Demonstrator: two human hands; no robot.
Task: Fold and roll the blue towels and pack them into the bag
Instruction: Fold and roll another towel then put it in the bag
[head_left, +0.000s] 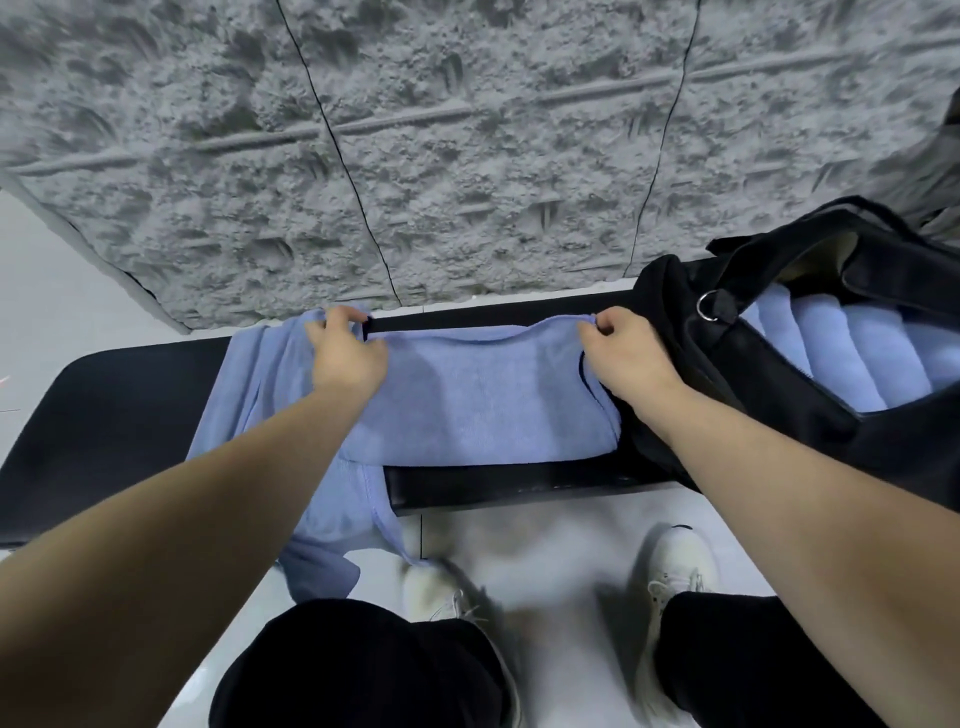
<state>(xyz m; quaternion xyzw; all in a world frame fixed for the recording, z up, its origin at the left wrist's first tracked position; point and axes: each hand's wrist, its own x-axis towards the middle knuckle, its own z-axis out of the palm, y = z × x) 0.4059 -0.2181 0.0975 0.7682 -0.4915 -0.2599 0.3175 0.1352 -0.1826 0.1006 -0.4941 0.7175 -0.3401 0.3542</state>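
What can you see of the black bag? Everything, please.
The black bag sits at the right end of the black bench, soft dark fabric, slumped, mouth wide open toward the camera. A metal ring hangs on a strap near its rim. Inside, several rolled blue towels lie side by side. The right hand is just beside its left edge; contact unclear.

A black bench (119, 410) runs along a rough grey wall. A folded blue towel (483, 405) lies flat across its middle, overlapping a second blue towel (332, 509) that drapes over the bench's near edge. A black bag (769, 374) sits on the right end, touching the folded towel.
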